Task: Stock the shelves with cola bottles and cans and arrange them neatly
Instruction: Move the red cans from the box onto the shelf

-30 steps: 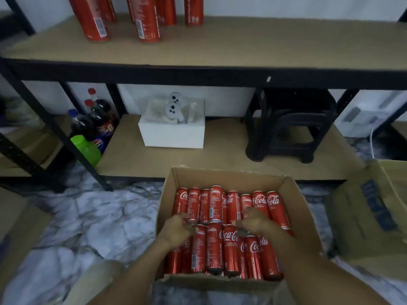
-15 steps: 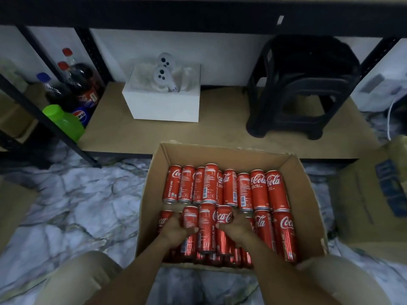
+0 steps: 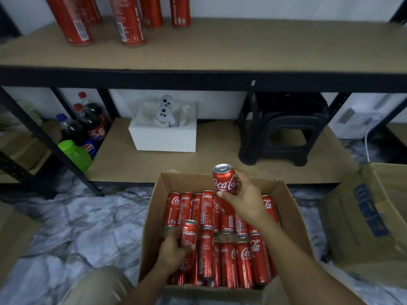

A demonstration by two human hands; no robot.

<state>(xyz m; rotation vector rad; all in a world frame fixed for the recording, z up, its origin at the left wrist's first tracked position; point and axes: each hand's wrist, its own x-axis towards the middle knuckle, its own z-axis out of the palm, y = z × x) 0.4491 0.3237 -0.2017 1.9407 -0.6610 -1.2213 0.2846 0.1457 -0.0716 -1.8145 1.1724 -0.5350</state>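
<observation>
Few shelved cans (image 3: 130,20) are seen at upper left, while 2 are clasped (raised can (image 3: 222,180) in the right hand (image 3: 245,200), lower can (image 3: 189,233) in the left hand (image 3: 172,252)) over the mostly full carton (image 3: 290,208) at lower centre.

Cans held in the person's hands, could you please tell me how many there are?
2: the raised can in the right hand above the box's far side, and the lower can in the left hand at its near left.
</observation>
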